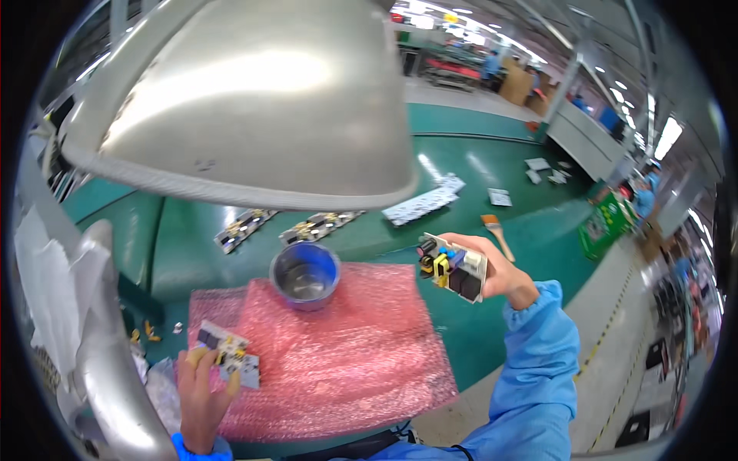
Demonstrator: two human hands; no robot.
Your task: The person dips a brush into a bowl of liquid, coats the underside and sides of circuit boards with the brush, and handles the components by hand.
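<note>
Overhead lamp shade (pixel 238 100), empty-looking metal cup (pixel 305 275)

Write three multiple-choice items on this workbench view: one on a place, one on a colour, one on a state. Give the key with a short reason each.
1. Where does the small round metal cup stand?
A. on the far edge of the pink bubble-wrap sheet
B. on the floor
C. in the left hand

2. What colour is the sleeve on the right arm?
A. red
B. light blue
C. black

3. How is the white circuit board with yellow and black parts in the right hand?
A. lying flat on the green bench top
B. held up off the bench
C. inside the cup

Key: 1 A, the cup sits on the sheet's far edge. 2 B, the sleeve is light blue. 3 B, the hand grips it in the air above the bench.
</note>
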